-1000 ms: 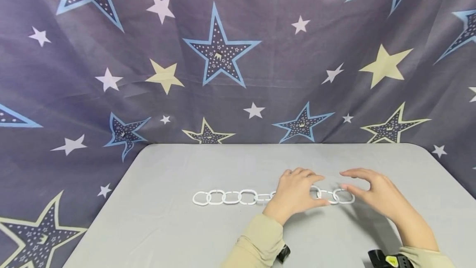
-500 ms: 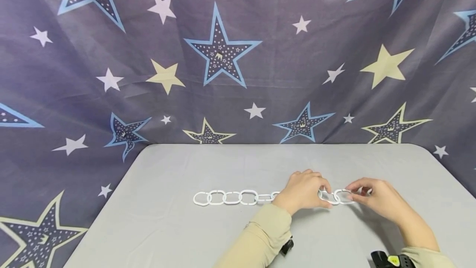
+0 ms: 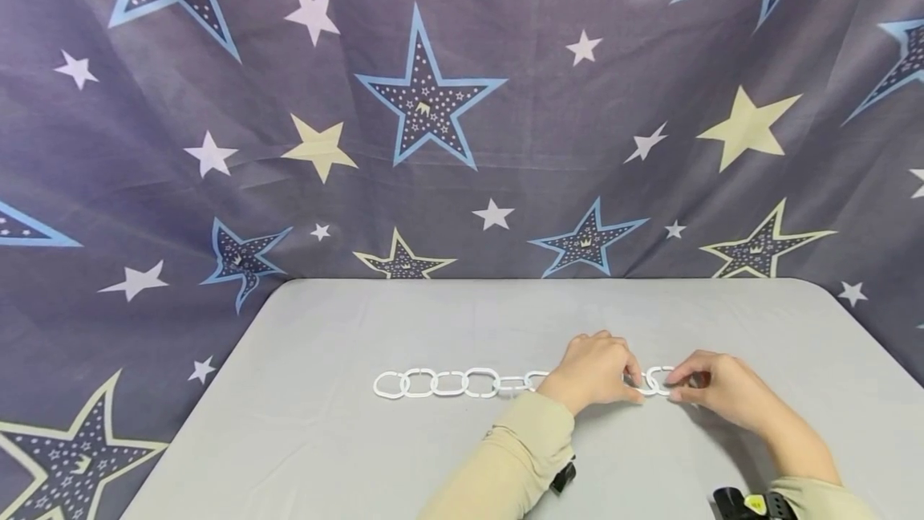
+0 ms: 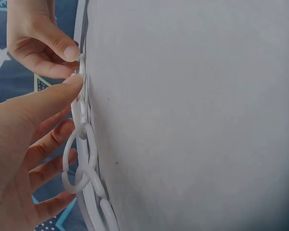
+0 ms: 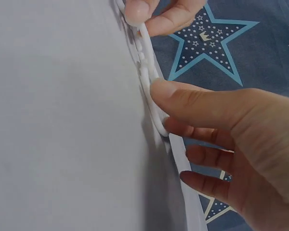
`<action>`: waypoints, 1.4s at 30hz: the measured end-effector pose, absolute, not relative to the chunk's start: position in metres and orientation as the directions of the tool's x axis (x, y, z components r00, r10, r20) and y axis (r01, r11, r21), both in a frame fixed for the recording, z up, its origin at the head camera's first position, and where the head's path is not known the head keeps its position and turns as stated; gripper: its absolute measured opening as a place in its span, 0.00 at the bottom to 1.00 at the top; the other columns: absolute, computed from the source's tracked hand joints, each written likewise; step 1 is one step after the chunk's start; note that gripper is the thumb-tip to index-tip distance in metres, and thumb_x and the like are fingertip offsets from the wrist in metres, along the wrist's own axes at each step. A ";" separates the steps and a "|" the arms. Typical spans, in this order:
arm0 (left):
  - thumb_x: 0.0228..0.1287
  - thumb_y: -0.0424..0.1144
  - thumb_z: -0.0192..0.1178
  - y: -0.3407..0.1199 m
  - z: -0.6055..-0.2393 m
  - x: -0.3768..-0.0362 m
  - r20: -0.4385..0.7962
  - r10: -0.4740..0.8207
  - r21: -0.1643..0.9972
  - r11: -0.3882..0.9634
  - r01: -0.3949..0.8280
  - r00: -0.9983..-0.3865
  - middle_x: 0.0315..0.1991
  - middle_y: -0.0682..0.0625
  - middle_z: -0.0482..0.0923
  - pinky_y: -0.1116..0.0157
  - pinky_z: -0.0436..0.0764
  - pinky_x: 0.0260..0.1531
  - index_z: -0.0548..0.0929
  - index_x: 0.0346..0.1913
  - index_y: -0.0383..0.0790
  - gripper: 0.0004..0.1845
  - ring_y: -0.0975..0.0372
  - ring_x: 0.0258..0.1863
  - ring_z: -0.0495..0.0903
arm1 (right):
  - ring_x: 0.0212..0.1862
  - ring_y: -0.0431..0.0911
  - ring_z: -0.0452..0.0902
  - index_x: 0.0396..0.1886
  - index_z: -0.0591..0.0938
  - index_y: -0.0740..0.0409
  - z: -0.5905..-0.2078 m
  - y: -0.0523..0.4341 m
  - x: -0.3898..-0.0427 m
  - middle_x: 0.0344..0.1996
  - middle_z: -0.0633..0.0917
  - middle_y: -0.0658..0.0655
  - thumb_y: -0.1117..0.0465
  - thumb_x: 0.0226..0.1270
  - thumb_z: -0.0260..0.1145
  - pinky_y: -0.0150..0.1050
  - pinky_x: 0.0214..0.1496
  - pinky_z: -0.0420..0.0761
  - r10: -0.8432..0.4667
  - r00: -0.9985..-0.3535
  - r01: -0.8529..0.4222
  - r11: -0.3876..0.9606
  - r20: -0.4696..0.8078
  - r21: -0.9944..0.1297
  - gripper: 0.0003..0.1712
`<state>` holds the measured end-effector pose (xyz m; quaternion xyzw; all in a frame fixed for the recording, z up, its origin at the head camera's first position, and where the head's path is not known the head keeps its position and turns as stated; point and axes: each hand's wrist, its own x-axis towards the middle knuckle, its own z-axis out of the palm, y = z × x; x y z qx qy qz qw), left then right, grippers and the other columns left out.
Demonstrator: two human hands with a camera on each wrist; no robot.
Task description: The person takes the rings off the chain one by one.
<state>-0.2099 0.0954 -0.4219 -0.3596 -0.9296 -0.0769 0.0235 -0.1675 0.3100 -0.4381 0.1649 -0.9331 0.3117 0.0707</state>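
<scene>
A chain of white plastic links (image 3: 447,383) lies in a straight row across the grey table (image 3: 433,456). My left hand (image 3: 599,369) grips the chain near its right end, fingers curled over a link; in the left wrist view the thumb presses on the white links (image 4: 84,144). My right hand (image 3: 711,387) pinches the last link (image 3: 658,380) at the chain's right end between thumb and fingers. In the right wrist view the thumb lies on that end link (image 5: 151,89), with the left hand's fingertips (image 5: 156,12) just beyond. Both hands nearly touch.
A dark blue cloth printed with stars (image 3: 433,103) hangs behind the table and drapes round its sides. Black wrist-worn devices (image 3: 751,502) show at the bottom edge. The table's rounded far corners lie at left and right.
My right hand came down from hovering open and closed its fingers on the end link. The left hand shifted slightly right along the chain. The chain's left part stayed put.
</scene>
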 end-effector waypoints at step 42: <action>0.56 0.59 0.70 0.083 -0.417 -0.215 0.209 0.522 0.286 0.776 0.563 -0.827 0.22 0.76 0.73 0.75 0.65 0.33 0.89 0.35 0.70 0.05 0.77 0.29 0.67 | 0.27 0.31 0.67 0.28 0.86 0.48 -0.424 0.297 -0.169 0.24 0.77 0.37 0.65 0.52 0.77 0.34 0.28 0.71 -0.255 -0.900 -0.400 0.805 0.354 -0.437 0.09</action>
